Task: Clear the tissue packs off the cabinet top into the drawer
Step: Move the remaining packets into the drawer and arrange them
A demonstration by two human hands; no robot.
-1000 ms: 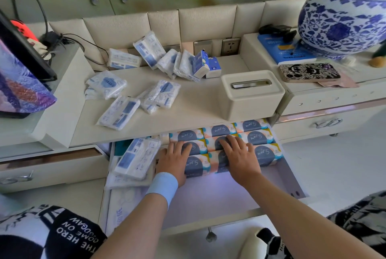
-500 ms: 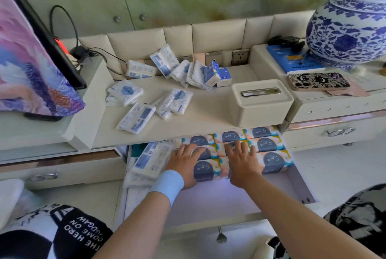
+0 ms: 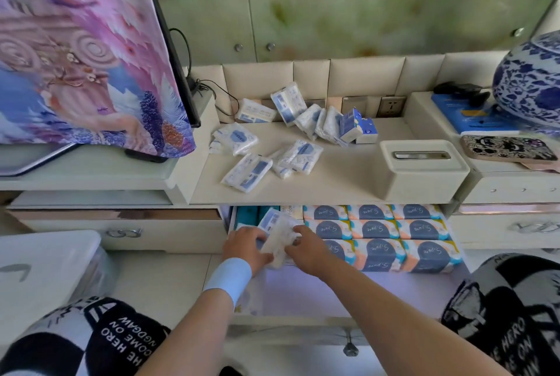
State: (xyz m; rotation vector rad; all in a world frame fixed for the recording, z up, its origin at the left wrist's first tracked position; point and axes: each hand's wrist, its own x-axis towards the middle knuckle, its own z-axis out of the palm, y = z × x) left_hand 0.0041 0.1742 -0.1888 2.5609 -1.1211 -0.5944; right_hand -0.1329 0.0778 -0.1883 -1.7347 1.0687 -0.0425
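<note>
- Nine orange-and-navy wrapped tissue packs [image 3: 378, 252] sit three by three in the open cream drawer [image 3: 303, 293], straight below the cream rectangular tissue box [image 3: 421, 169].
- Left of that box, roughly ten small white-and-blue tissue packs [image 3: 245, 172] lie scattered over the cream cabinet top [image 3: 348, 181].
- Below-left of the box, the left hand [image 3: 247, 246] and right hand [image 3: 306, 249] both grip one crinkly white pack [image 3: 277, 239], fingers curled round its two sides, over the drawer's left end.
- Right of the box stands a blue-and-white porcelain vase [image 3: 530, 87]; behind the box, a wall socket [image 3: 392, 105] in padded cream panelling.
</note>
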